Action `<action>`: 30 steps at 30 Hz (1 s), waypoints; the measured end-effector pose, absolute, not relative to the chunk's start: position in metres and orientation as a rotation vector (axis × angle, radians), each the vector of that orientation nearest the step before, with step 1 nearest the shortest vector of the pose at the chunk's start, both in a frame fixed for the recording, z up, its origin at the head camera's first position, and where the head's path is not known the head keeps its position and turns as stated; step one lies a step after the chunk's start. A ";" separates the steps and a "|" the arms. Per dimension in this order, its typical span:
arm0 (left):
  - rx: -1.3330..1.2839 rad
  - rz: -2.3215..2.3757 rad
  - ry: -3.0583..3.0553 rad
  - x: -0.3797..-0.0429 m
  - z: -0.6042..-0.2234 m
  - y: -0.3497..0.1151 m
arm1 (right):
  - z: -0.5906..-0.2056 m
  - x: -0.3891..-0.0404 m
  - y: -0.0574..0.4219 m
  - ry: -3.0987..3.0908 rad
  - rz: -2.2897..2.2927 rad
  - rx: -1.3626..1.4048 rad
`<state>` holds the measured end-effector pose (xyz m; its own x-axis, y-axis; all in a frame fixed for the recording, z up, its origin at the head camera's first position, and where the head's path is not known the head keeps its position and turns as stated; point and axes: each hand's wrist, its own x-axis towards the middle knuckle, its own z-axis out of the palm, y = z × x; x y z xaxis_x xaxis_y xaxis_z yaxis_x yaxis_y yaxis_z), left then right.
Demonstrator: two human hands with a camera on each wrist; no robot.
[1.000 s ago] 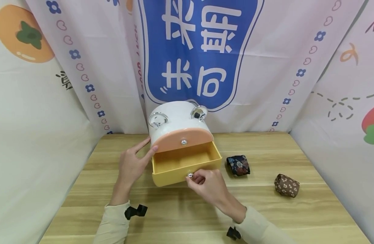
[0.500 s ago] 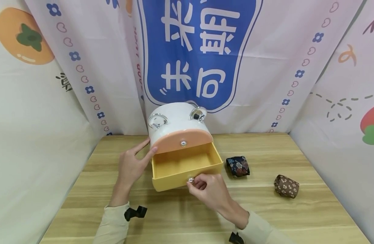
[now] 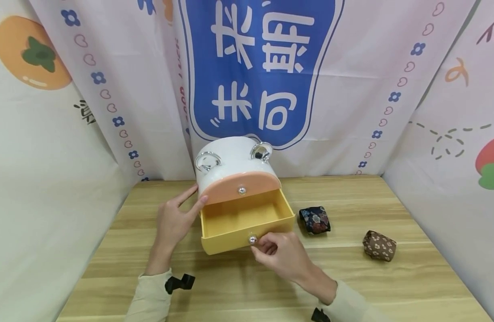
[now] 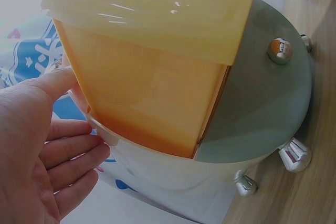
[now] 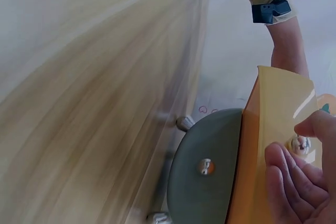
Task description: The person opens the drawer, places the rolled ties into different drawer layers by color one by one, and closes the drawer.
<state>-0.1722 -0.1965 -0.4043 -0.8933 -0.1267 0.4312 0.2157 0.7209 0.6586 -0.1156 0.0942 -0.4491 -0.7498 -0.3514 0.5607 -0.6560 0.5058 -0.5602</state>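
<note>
Two neckties (image 3: 314, 219) (image 3: 379, 246) outside, right of opened drawer (image 3: 226, 243).
Your right hand (image 3: 286, 257) parted around knob (image 3: 253, 239); left hand (image 3: 175, 220) uncurled against cabinet (image 3: 235, 154).

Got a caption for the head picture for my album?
Open yellow drawer, right hand by its knob, left hand on the box.

The drawer box (image 3: 235, 154) stands far on the worktop (image 3: 231, 290), before the banner (image 3: 335, 112), its drawer (image 3: 227, 243) jutting near; left hand (image 3: 176, 219) at its left, right hand (image 3: 285, 255) before the drawer. One roll (image 3: 314, 220) lies right, another roll (image 3: 379, 246) farther right and nearer.
</note>
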 end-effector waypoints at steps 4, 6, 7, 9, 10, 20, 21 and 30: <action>-0.055 -1.038 -2.466 -0.171 -0.404 -0.196 | -0.451 -0.115 0.112 -2.392 1.085 0.848; -0.056 -1.027 -2.466 -0.172 -0.405 -0.196 | -0.452 -0.115 0.124 -2.400 1.093 0.847; -0.061 -1.022 -2.465 -0.172 -0.405 -0.196 | -0.452 -0.116 0.130 -2.408 1.099 0.845; -0.072 -1.013 -2.458 -0.173 -0.405 -0.197 | -0.452 -0.118 0.144 -2.428 1.102 0.838; -0.077 -1.009 -2.455 -0.173 -0.405 -0.197 | -0.452 -0.119 0.152 -2.436 1.096 0.838; -0.087 -1.026 -2.477 -0.173 -0.405 -0.196 | -0.453 -0.122 0.243 -2.524 0.855 0.619; -0.086 -1.028 -2.478 -0.173 -0.405 -0.196 | -0.453 -0.122 0.254 -2.535 0.817 0.573; -0.114 -1.025 -2.452 -0.173 -0.406 -0.199 | -0.448 -0.113 0.339 -2.784 0.715 0.258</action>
<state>-0.1732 -0.1990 -0.4063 -0.8827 -0.1042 0.4582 0.2530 0.7162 0.6504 -0.1129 0.3391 -0.4482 -0.9518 -0.1069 0.2873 -0.2321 0.8635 -0.4477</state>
